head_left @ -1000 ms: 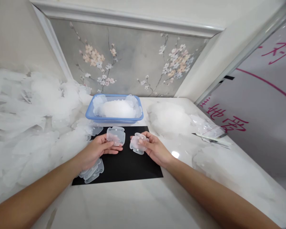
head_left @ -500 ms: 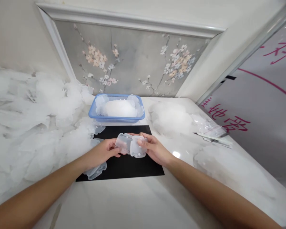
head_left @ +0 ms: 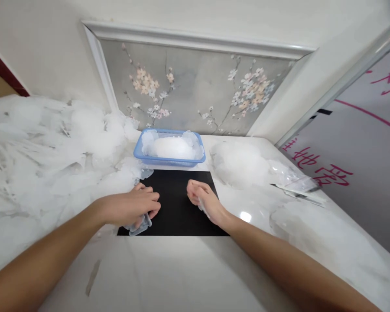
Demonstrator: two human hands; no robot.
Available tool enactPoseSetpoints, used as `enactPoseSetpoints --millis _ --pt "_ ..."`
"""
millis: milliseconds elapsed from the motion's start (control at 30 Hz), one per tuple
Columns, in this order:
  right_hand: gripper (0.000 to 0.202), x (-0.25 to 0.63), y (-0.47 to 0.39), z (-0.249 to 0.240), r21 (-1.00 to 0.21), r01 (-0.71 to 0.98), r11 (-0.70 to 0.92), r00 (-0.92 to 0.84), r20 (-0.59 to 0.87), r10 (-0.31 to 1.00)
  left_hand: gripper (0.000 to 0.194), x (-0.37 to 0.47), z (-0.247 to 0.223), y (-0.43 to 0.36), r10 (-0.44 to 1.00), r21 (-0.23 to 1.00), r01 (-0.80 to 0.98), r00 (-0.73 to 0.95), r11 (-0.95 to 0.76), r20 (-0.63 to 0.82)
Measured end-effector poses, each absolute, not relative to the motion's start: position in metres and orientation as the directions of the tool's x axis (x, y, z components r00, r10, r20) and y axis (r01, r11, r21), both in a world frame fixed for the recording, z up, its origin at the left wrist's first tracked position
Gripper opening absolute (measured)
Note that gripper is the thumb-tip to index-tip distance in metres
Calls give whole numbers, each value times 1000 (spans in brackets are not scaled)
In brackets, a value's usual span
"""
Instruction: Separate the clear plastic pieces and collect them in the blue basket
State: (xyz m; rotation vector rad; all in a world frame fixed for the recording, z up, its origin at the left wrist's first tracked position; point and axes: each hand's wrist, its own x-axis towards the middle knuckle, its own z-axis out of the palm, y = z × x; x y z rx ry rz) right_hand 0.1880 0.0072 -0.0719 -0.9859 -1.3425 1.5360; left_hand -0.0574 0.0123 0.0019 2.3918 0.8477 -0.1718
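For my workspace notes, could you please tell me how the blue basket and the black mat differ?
The blue basket has raised walls, while the black mat lies flat. The basket is heaped with whitish pieces; the mat has only some along its left side. The basket stands behind the mat. Both rest on the white table.

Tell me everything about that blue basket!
The blue basket looks like plastic: a low rectangle with rounded corners, a smooth rim and tiny holes in its back wall. It sits upright on the white table, behind the black mat. Cloudy white pieces are heaped inside. Neither the left hand nor the right hand touches it.
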Motion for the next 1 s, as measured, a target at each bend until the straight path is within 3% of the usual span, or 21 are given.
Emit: enactPoseSetpoints --millis 100,167,233,367,467,633,833,1000 --pt "48 189 4 -73 -999 -29 17 -274 25 961 12 -52 -1 16 637 602 619 737 -504 -226" --pt "41 191 5 -72 -999 -26 42 -235 47 971 9 -45 -6 19 764 740 598 619 -309 -182" --pt "31 194 8 -72 -997 -62 48 -224 61 973 20 -36 -15 21 863 873 481 472 -82 -179" --pt "44 196 12 -76 -995 -101 0 -320 32 947 32 -22 -35 20 900 958 234 360 167 -245" --pt "33 195 13 -79 -999 -42 -25 -355 -8 935 32 -18 -41 19 874 956 211 403 201 -273" --pt "13 199 18 -77 -1000 18 -2 -176 -5 984 46 -21 -47 23 824 957 182 489 225 -287" --pt "23 205 26 -79 -996 -37 -75 -91 -71 993 48 -20 -51 25 825 949 174 469 264 -316" --pt "26 208 29 -81 -999 -30 -22 -21 -22 1000 39 -15 -50 23 921 956 240 306 170 -241"
